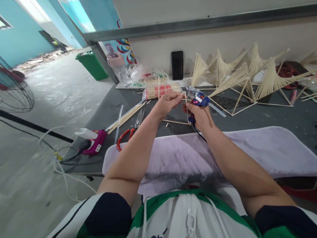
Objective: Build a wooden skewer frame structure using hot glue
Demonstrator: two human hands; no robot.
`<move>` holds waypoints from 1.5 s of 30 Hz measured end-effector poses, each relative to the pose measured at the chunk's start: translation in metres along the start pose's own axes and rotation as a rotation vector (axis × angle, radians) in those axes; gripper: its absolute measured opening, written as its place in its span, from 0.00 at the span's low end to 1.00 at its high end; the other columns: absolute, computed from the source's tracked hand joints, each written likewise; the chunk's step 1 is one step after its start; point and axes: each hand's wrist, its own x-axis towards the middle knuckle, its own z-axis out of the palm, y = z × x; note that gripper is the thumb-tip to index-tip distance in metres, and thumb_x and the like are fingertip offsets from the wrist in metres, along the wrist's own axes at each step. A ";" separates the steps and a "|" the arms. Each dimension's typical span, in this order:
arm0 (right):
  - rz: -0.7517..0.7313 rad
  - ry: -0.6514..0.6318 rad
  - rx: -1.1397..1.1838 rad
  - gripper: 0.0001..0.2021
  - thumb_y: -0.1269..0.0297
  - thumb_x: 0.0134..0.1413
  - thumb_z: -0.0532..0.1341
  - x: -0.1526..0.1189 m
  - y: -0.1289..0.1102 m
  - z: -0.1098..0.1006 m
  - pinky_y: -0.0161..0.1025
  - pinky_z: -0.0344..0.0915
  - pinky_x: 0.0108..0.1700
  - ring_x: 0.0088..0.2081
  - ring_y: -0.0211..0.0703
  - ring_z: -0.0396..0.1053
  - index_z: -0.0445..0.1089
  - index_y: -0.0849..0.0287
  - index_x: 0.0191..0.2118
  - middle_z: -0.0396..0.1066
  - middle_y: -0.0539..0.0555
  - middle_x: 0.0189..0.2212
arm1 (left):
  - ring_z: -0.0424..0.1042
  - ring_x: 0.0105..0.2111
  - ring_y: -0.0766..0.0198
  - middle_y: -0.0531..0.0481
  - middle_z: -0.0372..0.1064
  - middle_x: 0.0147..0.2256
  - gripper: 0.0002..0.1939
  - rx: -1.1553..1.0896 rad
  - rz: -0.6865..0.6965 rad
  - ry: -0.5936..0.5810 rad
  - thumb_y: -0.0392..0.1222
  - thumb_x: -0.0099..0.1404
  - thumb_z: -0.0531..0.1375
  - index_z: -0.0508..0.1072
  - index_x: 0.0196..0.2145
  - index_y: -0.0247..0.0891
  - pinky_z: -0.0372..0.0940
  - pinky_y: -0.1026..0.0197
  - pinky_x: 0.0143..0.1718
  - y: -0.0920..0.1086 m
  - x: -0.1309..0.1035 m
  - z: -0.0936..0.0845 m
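My left hand (171,102) is closed, with thumb and finger pinching the upper end of a thin wooden stick (186,106). Close beside it, my right hand (201,115) is wrapped round the handle of a blue glue gun (201,99), its fingertips at the same stick. A clear glue stick (217,109) sticks out of the gun's rear, and a black cable hangs below. Part of the handle is hidden by the hand. Just under the hands, another thin stick (176,122) lies on the grey table (104,108).
Fan-shaped stick structures (269,82) stand at the back right. A black phone (177,65) leans against the wall near a bundle of sticks (161,91). Red-handled scissors (125,137) and a magenta glue gun (96,143) lie at left. A pale lilac cloth (272,151) covers the front edge.
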 end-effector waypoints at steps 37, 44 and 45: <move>0.018 -0.010 -0.022 0.15 0.56 0.39 0.72 -0.003 -0.002 0.001 0.39 0.67 0.35 0.28 0.37 0.67 0.67 0.56 0.29 0.69 0.46 0.25 | 0.61 0.23 0.71 0.52 0.69 0.26 0.20 -0.041 -0.025 -0.034 0.58 0.62 0.62 0.78 0.35 0.35 0.57 0.65 0.26 0.001 -0.001 -0.002; 0.019 0.012 -0.028 0.15 0.56 0.39 0.72 -0.002 0.001 -0.002 0.40 0.67 0.35 0.27 0.37 0.66 0.67 0.55 0.29 0.68 0.45 0.24 | 0.59 0.23 0.72 0.53 0.65 0.24 0.19 -0.039 -0.016 -0.024 0.56 0.61 0.64 0.78 0.34 0.34 0.54 0.65 0.25 -0.002 0.000 -0.001; 0.022 0.016 -0.032 0.15 0.56 0.39 0.72 -0.002 0.001 -0.002 0.40 0.67 0.35 0.27 0.37 0.66 0.67 0.55 0.29 0.68 0.44 0.24 | 0.58 0.23 0.72 0.54 0.65 0.23 0.19 -0.031 -0.017 -0.022 0.55 0.60 0.64 0.78 0.34 0.34 0.53 0.66 0.25 -0.002 0.000 -0.001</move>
